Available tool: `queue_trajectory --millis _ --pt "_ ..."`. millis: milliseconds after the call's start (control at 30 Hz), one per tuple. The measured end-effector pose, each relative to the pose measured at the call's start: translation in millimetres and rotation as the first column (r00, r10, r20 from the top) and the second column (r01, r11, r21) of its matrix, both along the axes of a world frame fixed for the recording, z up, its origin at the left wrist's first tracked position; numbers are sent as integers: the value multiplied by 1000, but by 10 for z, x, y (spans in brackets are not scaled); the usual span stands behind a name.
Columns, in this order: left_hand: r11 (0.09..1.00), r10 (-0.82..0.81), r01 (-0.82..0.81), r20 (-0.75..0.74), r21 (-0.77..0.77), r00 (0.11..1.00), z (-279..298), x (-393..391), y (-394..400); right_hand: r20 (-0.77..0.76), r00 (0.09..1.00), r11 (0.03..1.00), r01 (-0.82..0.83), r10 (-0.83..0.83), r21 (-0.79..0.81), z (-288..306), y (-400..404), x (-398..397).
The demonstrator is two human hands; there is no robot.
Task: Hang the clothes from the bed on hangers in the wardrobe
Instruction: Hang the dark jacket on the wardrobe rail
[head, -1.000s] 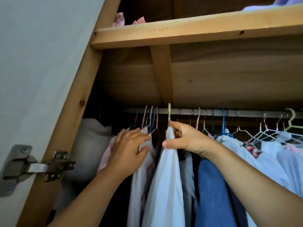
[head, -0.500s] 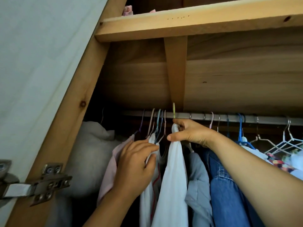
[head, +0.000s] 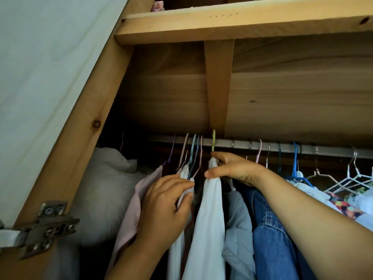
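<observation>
A white garment (head: 209, 219) hangs from a green hanger (head: 213, 139) whose hook reaches up to the metal rail (head: 228, 142) inside the wardrobe. My right hand (head: 232, 168) is shut on the garment's top at the hanger neck. My left hand (head: 165, 207) presses against the hung clothes just to the left, its fingers pinching a white garment's shoulder (head: 184, 172). A grey garment (head: 238, 223) and a blue denim one (head: 270, 229) hang to the right, under my right forearm.
Several pastel hanger hooks (head: 191, 150) crowd the rail left of the green one. Empty white hangers (head: 351, 176) and a blue hanger (head: 295, 162) hang at right. A wooden shelf (head: 242, 23) runs overhead. The open door's hinge (head: 44, 227) sits at lower left.
The view has tilted up and drawn closer to the rail. My right hand lifted the green hanger's hook up to the rail; my left hand stayed on the clothes at left.
</observation>
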State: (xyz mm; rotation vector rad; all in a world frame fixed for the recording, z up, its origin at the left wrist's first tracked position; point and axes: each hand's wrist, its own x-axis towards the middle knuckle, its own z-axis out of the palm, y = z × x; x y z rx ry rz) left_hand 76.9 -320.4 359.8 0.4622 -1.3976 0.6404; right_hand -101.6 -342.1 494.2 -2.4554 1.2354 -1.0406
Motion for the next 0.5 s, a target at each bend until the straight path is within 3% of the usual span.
queue_trajectory --millis 300,500 --pt "1000 -6 6 7 23 1000 14 -5 49 -100 995 999 12 -8 40 40 34 28" --pt "1000 -15 15 8 -5 1000 38 13 80 -111 991 996 61 -68 -67 65 -17 -20"
